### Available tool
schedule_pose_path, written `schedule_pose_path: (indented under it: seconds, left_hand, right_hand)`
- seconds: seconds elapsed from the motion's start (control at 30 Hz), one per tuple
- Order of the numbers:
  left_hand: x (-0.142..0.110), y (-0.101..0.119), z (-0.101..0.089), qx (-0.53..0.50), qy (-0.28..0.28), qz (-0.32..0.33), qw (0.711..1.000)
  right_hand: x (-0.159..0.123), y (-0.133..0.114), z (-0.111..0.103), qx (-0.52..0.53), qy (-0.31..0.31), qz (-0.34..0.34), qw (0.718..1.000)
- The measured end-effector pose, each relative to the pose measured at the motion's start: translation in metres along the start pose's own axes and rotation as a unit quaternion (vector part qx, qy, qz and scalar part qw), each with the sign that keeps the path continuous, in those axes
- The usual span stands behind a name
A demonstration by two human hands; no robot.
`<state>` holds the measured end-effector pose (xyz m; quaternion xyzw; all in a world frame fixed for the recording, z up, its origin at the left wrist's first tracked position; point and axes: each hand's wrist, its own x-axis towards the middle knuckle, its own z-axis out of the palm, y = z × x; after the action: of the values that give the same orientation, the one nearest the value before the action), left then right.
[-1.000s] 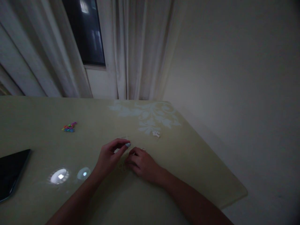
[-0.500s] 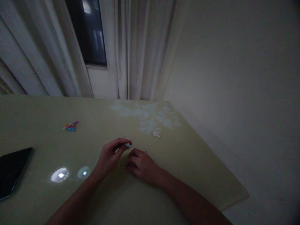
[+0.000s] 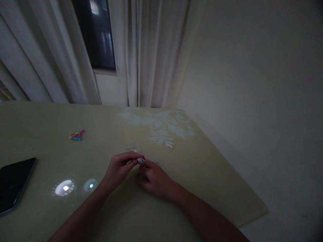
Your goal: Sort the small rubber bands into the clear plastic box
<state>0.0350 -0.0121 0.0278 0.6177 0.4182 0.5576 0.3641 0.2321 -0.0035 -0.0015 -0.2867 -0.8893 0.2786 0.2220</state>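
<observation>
Between the thumb and fingers of my left hand is a small pale blue-and-white piece, too small to name. Touching or almost touching it are the fingertips of my right hand, which is curled low over the table. Its fingers are bent together, and whatever they hold is hidden. Just past the right knuckles lie small pale rings. A clear, thin item like a plastic bag lies behind the left fingers, partly covered.
Small white pieces lie beyond my right hand. A cluster of bright coloured pieces sits to the left. A dark flat device rests at the left edge. The table meets a wall and curtains.
My left hand has moved slightly right and down, bringing the small piece to the right fingertips. My right hand stays nearly in place. The view has shifted slightly.
</observation>
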Motion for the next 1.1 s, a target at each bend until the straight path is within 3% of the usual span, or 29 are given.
schedule_pose_path:
  seconds: [0.13, 0.27, 0.37, 0.63, 0.77, 1.0, 1.1]
  left_hand:
    - [-0.001, 0.002, -0.001, -0.071, -0.047, -0.039, 0.996]
    - [-0.003, -0.002, -0.002, -0.133, -0.043, -0.089, 0.986]
    - [-0.004, -0.003, -0.002, -0.180, -0.044, -0.123, 0.975]
    - [-0.005, -0.001, 0.000, -0.208, -0.083, -0.170, 0.960]
    - [-0.005, -0.004, 0.002, -0.173, -0.094, -0.156, 0.968]
    - [-0.003, -0.007, 0.005, -0.138, -0.098, -0.112, 0.979]
    - [-0.001, -0.004, 0.003, -0.101, -0.073, -0.090, 0.988]
  right_hand:
    - [-0.002, -0.006, 0.005, -0.004, -0.001, 0.025, 1.000]
    - [-0.003, -0.007, 0.007, 0.024, 0.007, 0.016, 1.000]
    - [-0.001, -0.005, 0.003, 0.086, 0.049, 0.011, 0.995]
    - [0.003, -0.007, -0.026, 0.281, 0.182, 0.101, 0.937]
    - [0.002, -0.011, -0.032, 0.292, 0.215, 0.079, 0.929]
    - [0.002, -0.017, -0.030, 0.288, 0.203, 0.048, 0.934]
    - [0.002, -0.013, -0.027, 0.273, 0.214, 0.054, 0.936]
